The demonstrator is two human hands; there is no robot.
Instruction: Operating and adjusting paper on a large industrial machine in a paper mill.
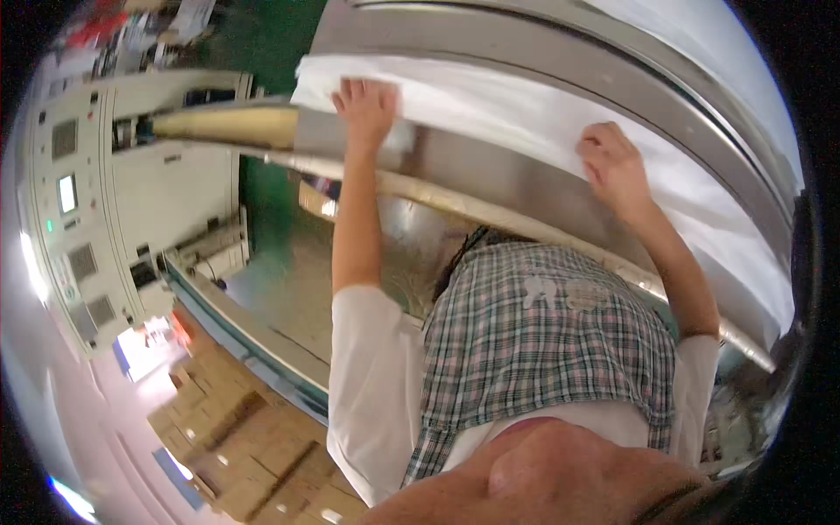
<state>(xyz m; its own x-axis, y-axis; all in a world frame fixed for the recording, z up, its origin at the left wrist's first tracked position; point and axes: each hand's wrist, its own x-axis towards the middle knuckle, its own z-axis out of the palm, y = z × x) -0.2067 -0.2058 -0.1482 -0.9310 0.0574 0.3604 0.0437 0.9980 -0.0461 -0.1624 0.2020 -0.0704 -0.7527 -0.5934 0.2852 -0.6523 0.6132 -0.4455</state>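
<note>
A long strip of white cloth (481,105) lies along a grey metal machine bed (525,166) in front of me. My left hand (366,111) rests at the cloth's left end, its fingers stretched out and apart over the fabric. Farther right, at the near edge of the cloth, my right hand (615,171) is closed with its fingers curled in. Whether cloth is pinched inside those fingers is hidden. Loose folds of the white material hang down at the far right.
A metal roller or bar (499,35) runs along the back of the bed. A pale rail (437,194) crosses its near side. To the left stand cream control cabinets (131,175) with a small lit screen. Stacked cardboard boxes (254,437) sit at the lower left.
</note>
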